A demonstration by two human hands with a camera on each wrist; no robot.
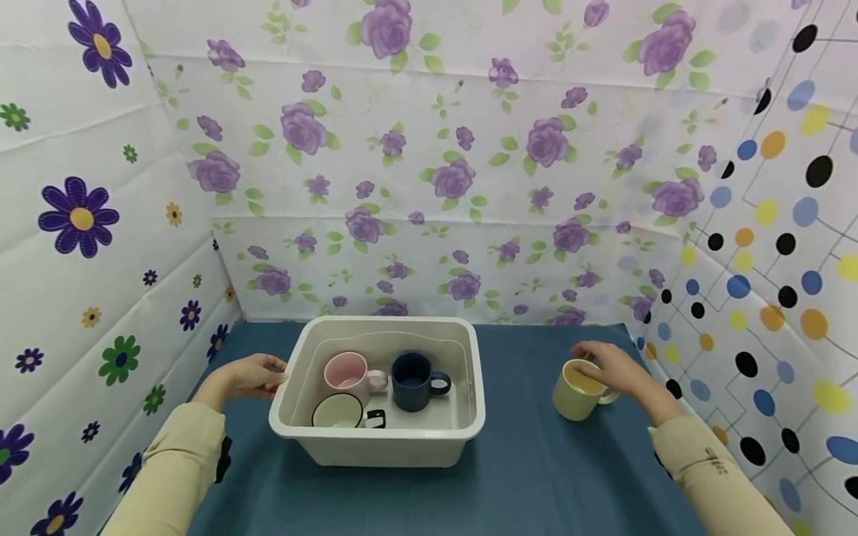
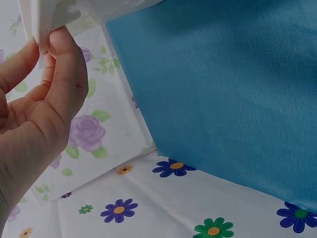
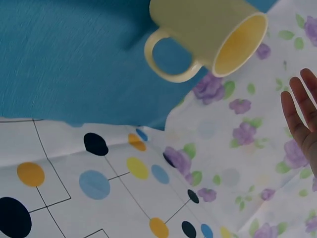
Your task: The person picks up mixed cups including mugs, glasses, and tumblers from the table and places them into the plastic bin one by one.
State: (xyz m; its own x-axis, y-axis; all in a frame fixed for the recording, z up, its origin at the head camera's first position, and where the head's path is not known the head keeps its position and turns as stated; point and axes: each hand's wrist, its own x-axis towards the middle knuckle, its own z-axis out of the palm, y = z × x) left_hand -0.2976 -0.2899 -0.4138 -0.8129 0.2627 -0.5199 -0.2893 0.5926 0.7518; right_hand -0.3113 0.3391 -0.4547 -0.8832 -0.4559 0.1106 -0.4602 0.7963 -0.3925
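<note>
A white plastic bin [image 1: 377, 447] stands on the blue cloth, its left rim pinched between the thumb and fingers of my left hand [image 1: 246, 376]. The left wrist view shows that grip on the bin's rim [image 2: 49, 29]. Inside the bin are a pink mug [image 1: 347, 374], a navy mug [image 1: 410, 383] and a cream mug with a dark rim [image 1: 337, 411]. To the right of the bin, a yellow mug [image 1: 572, 394] stands upright. Over it hovers my right hand [image 1: 613, 366], whose fingers look extended and apart from the yellow mug [image 3: 198, 29] in the right wrist view.
Blue cloth [image 1: 516, 476] covers the table. A purple rose-patterned sheet [image 1: 415, 171] hangs behind it. Flower-patterned sheeting [image 1: 87, 298] stands on the left, and dotted sheeting [image 1: 771, 283] on the right, close to my right arm.
</note>
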